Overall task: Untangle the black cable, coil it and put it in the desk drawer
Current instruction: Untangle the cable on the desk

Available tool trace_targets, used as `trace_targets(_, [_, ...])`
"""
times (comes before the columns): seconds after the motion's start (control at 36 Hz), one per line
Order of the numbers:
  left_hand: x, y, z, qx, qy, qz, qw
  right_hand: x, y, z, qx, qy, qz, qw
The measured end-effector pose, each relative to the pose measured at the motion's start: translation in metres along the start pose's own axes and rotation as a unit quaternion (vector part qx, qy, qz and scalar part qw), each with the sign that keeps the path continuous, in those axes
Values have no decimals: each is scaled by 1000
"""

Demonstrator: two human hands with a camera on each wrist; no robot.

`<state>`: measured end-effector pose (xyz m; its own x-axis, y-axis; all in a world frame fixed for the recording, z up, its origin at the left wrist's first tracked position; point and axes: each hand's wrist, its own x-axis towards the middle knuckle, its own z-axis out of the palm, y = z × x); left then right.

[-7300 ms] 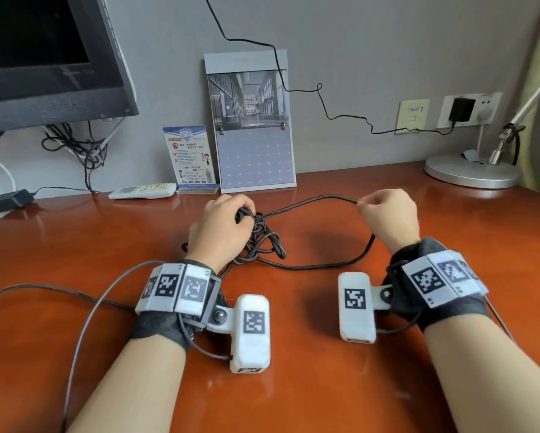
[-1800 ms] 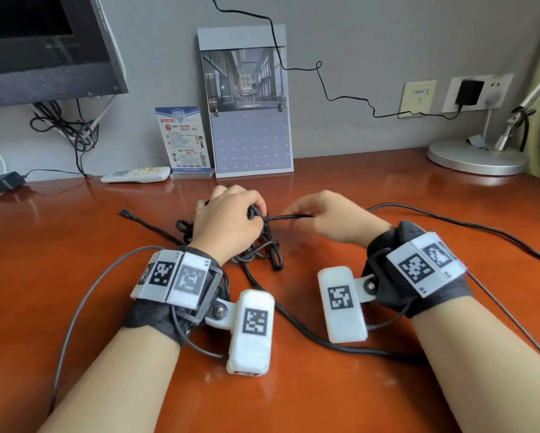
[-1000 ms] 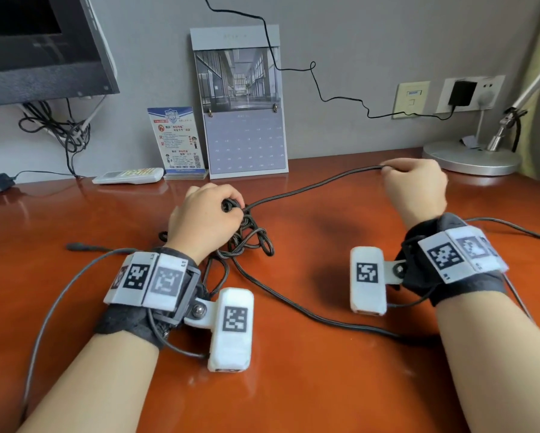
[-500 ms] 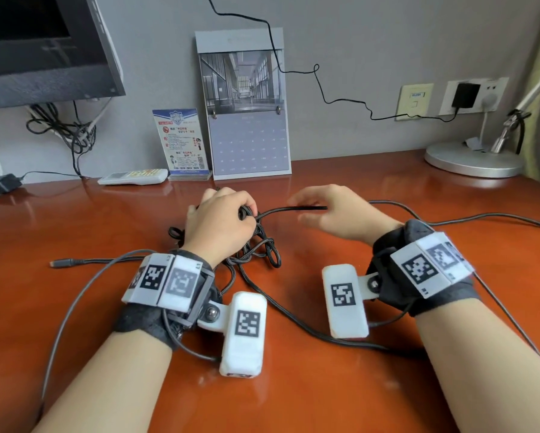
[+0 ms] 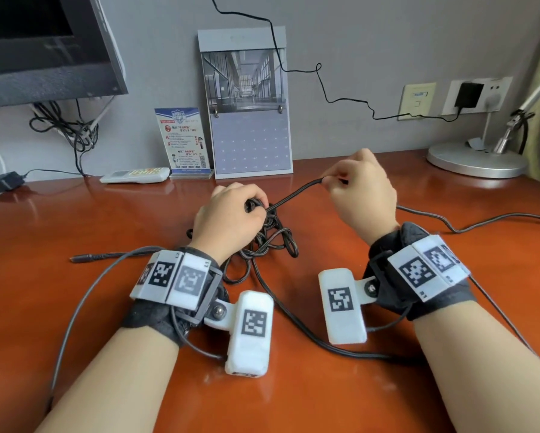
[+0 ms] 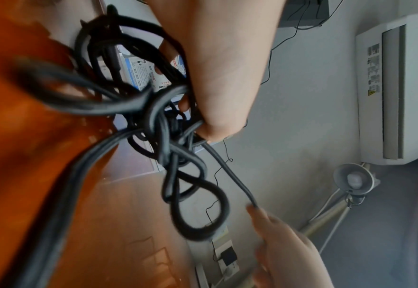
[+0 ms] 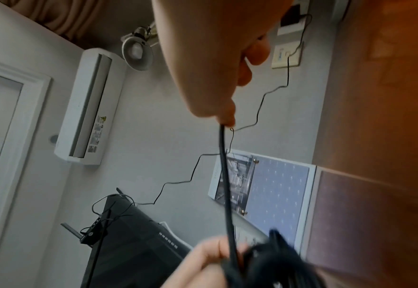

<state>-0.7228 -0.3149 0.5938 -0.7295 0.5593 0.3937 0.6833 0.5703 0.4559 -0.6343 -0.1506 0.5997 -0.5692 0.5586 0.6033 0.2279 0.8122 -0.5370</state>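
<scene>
A knotted bundle of black cable (image 5: 271, 242) lies mid-desk. My left hand (image 5: 231, 218) grips its top, fingers curled round the knot (image 6: 168, 124). A taut strand (image 5: 296, 193) runs up and right from the knot to my right hand (image 5: 360, 190), which pinches it above the desk (image 7: 224, 124). Freed cable (image 5: 309, 335) trails toward me and under my right wrist, and another length (image 5: 481, 221) runs off to the right edge. One plug end (image 5: 84, 257) lies on the left. No drawer is in view.
Orange-brown desk (image 5: 74, 307). Along the back wall stand a calendar (image 5: 246, 120), a small card (image 5: 184, 142), a white remote (image 5: 134, 175) and a lamp base (image 5: 475, 160). A monitor (image 5: 43, 45) hangs at upper left, with a power brick (image 5: 3, 182) below. Grey sensor leads run from both wrists.
My right hand has pinched the strand by the knot and pulled it up and to the right, drawing it taut. The left hand still holds the knot in place.
</scene>
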Motion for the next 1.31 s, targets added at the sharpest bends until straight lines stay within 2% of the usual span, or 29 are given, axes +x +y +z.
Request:
trace_targets(0.11, [0, -6, -3, 17, 2, -10, 1000, 13, 18, -20, 9, 98, 102, 990])
trace_targets(0.17, [1, -12, -6, 17, 4, -21, 1000, 19, 38, -31, 44, 121, 150, 980])
trace_targets(0.25, [1, -12, -5, 24, -12, -17, 1000, 20, 55, -32, 72, 119, 185, 973])
trace_targets(0.33, [1, -11, -3, 39, -19, -13, 999, 21, 58, -26, 65, 96, 177, 977])
trace_targets(0.39, [0, -12, -2, 38, -14, -18, 999, 21, 55, -25, 65, 50, 160, 984])
trace_targets(0.5, [0, -13, -2, 40, -15, -11, 999, 15, 38, -19, 10, -92, 91, 992])
trace_targets(0.56, [0, -13, -2, 42, -15, -6, 999, 12, 28, -14, 23, -155, 41, 987])
trace_targets(0.64, [0, -11, -1, 42, -19, 5, 999, 3, 11, -4, 73, -257, -11, 964])
trace_targets(0.72, [0, -8, -1, 41, -30, 18, 999, -6, -2, 8, 60, -312, -59, 946])
trace_targets(0.81, [-2, -7, 0, 48, -37, 28, 998, -12, -9, 16, 80, -334, -76, 936])
trace_targets(0.89, [-2, -6, 0, 49, -37, 27, 998, -13, -11, 18, 78, -295, -73, 949])
trace_targets(1.03, [-1, -5, 0, 26, -15, 5, 1000, -6, -8, 10, -7, -158, -45, 986])
trace_targets(1.11, [-1, -8, -2, 30, -4, -9, 1000, 4, 7, -5, -13, -44, 23, 999])
trace_targets(1.19, [0, -12, -3, 39, -5, -16, 999, 13, 33, -21, 20, 46, 128, 990])
trace_targets(1.25, [0, -13, -3, 42, -7, -17, 999, 15, 49, -26, 43, 64, 174, 982])
trace_targets(1.31, [1, -12, -2, 46, -12, -17, 999, 16, 58, -24, 58, 46, 192, 979])
